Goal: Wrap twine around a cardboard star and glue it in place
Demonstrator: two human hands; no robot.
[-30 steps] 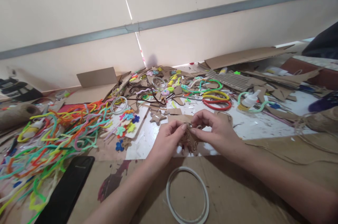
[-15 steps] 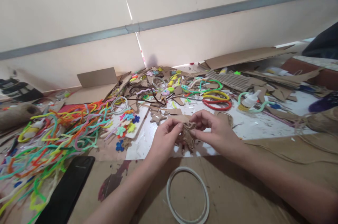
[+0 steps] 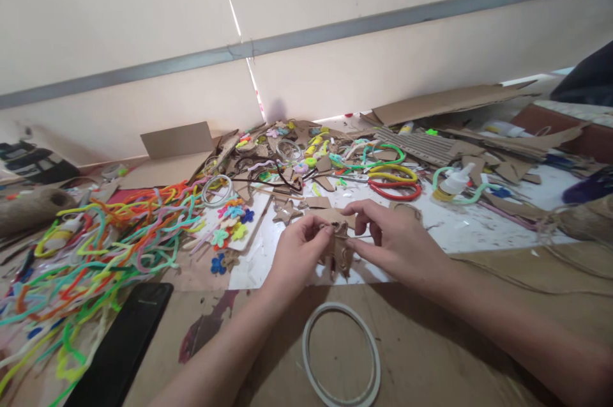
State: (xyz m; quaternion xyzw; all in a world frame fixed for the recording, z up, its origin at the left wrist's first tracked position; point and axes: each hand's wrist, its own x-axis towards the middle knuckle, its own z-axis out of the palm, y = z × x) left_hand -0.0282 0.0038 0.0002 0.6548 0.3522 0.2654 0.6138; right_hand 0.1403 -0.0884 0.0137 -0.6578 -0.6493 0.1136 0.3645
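My left hand pinches a small brown cardboard piece wrapped in twine between thumb and fingertips. Pointed tips hang from its lower side, perhaps those of a star; my fingers cover part of it. On the other side is my right hand, its index finger and thumb spread apart. The right thumb tip lies at the piece's right edge; whether it presses there I cannot tell. Just beyond my left hand a cardboard star lies on the white sheet. Nearer to me rests a white ring on brown cardboard.
Colourful pipe cleaners sprawl on the left beside a black phone. Felt flowers lie nearby. Farther back are red and yellow rings, a glue bottle and cardboard scraps. A twine spool sits right.
My right index finger has lifted off the cardboard piece, and the right fingers have spread. The left hand keeps its pinch, and the piece has turned slightly.
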